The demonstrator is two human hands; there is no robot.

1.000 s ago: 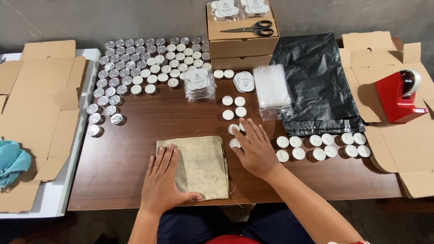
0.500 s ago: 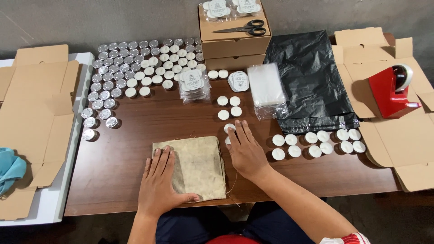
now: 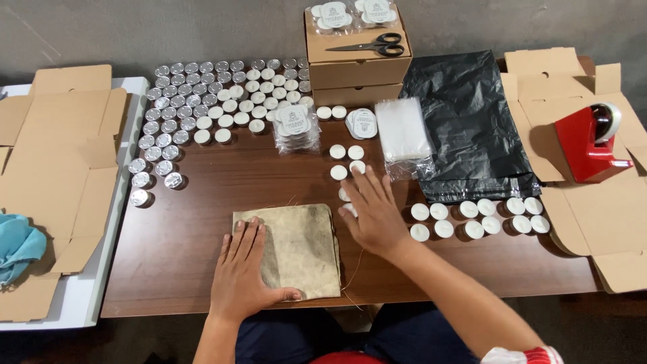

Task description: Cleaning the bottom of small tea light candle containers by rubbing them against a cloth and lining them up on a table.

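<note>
A brown wooden worktop (image 3: 202,195) is seen from above, flanked by flattened cardboard boxes (image 3: 54,168), with a black plastic bag (image 3: 472,128) spread at the far right. A large field of small round tealight cups (image 3: 222,94) fills the far left of the worktop, and a shorter double row (image 3: 478,219) lies near the right edge.

A tan burlap pouch (image 3: 300,246) lies flat near the front edge, roughly square, its slightly longer axis running from the person outward, with loose threads at its far edge. It is pinned along its left side by the left hand (image 3: 242,273), laid flat with fingers spread, nothing grasped.

The right hand (image 3: 374,212) is laid open, palm down, just beside the pouch's right edge, over a few loose white tealights (image 3: 345,195); whether any is pinched beneath cannot be told.

The step in hand is judged to be a gathering of tealights beside the pouch. A closing of the fingers round one cup would be called for, with the pouch held steady.
</note>
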